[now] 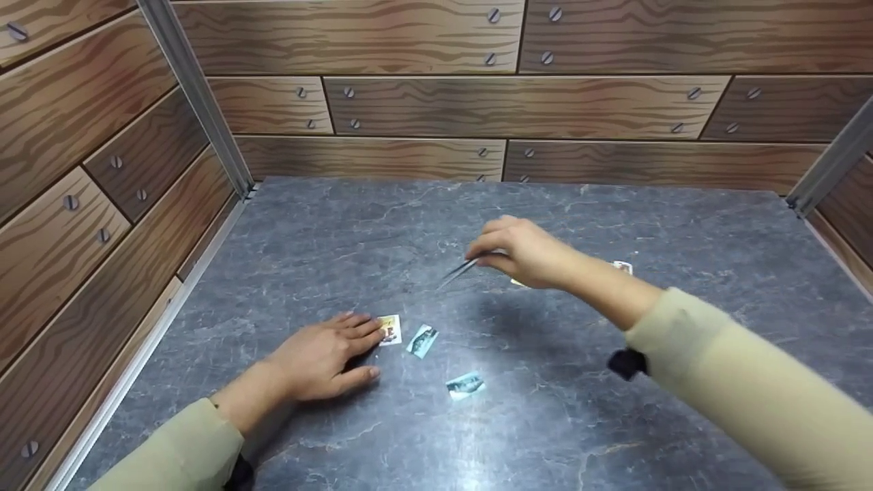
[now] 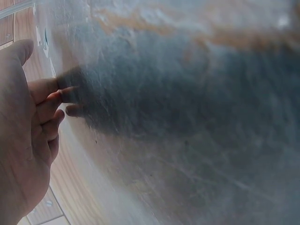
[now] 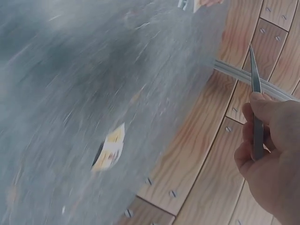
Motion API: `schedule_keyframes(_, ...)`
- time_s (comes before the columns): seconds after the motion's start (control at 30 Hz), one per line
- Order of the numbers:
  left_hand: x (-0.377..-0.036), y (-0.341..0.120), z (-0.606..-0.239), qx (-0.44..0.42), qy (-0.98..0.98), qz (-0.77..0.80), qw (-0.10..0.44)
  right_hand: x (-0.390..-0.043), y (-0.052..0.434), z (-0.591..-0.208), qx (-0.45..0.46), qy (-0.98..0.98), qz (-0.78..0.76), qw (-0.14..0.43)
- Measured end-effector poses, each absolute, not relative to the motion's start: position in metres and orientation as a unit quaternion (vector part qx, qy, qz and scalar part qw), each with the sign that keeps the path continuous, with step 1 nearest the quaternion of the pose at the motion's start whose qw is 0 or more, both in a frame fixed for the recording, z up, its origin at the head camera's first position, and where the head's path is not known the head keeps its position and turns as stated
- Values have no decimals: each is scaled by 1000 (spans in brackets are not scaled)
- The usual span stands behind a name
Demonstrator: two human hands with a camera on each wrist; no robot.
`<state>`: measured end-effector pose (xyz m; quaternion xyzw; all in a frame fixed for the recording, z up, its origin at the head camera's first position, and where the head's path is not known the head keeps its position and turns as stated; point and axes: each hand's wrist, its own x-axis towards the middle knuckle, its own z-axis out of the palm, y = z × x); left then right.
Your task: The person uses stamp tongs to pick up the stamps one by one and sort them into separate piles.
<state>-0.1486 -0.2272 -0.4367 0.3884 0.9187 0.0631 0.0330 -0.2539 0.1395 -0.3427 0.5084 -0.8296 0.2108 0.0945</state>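
My right hand [image 1: 525, 252] pinches a pair of slim metal tweezers [image 1: 455, 274] above the table, tips pointing down and left. In the right wrist view, the tweezers [image 3: 256, 84] lie between thumb and fingers, and nothing shows at their tips. My left hand [image 1: 327, 358] rests on the table, fingers extended, fingertips touching a white-edged yellow stamp-like paper [image 1: 391, 329]. Just right of it lies a teal stamp-like paper [image 1: 423, 341], and nearer me is a second teal one [image 1: 466, 387]. In the left wrist view, the left hand [image 2: 21, 131] has slightly bent fingers.
A yellowish paper [image 1: 518, 282] peeks out from under the right hand, mostly hidden. Another small paper [image 1: 623, 266] lies beyond the right forearm. The grey marbled tabletop [image 1: 368, 225] is bounded by wood-patterned walls [image 1: 409, 102] at the back and sides.
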Motion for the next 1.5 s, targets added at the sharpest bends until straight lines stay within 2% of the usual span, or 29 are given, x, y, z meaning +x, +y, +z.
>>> schedule_keyframes(0.53, -149, -228, -436, 395, 917, 57, 22, -272, 92, -394, 478, -846, 233, 24)
schedule_keyframes(1.13, -151, -224, -435, 400, 915, 57, 21, -272, 83, -422, 427, -878, 217, -1)
schedule_keyframes(1.5, -148, -227, -438, 390, 918, 62, 21, -270, 70, -429, 445, -868, 221, 0)
